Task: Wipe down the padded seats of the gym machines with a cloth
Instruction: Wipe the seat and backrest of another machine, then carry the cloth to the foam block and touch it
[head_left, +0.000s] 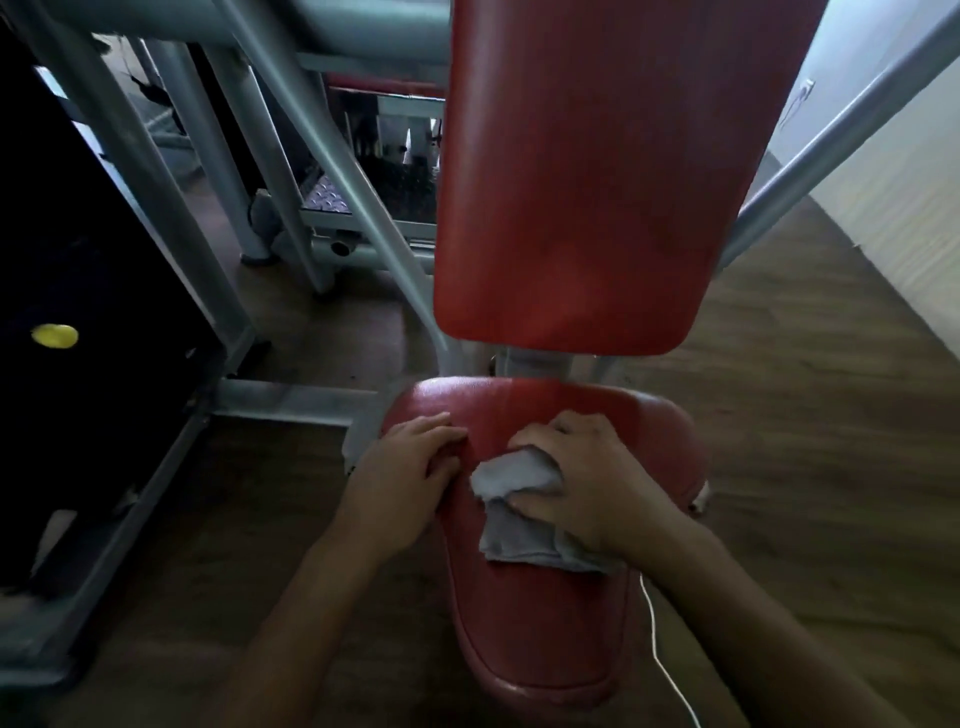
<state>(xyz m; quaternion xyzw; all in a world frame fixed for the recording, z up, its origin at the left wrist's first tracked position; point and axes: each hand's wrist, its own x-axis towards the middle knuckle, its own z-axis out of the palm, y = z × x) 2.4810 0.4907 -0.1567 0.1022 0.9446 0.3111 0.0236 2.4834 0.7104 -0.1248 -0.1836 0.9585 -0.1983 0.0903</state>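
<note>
A red padded seat lies low in the middle of the view, with a tall red padded backrest rising behind it. On the seat's upper half lies a crumpled grey cloth, and my right hand presses on it with the fingers curled over its top edge. My left hand rests flat on the seat's left edge, fingers straight, holding nothing.
Grey steel frame tubes slant behind and to the left of the backrest, and another tube runs up at the right. A black weight-stack housing stands at the left. Wood-pattern floor surrounds the seat. A thin white cord hangs by my right forearm.
</note>
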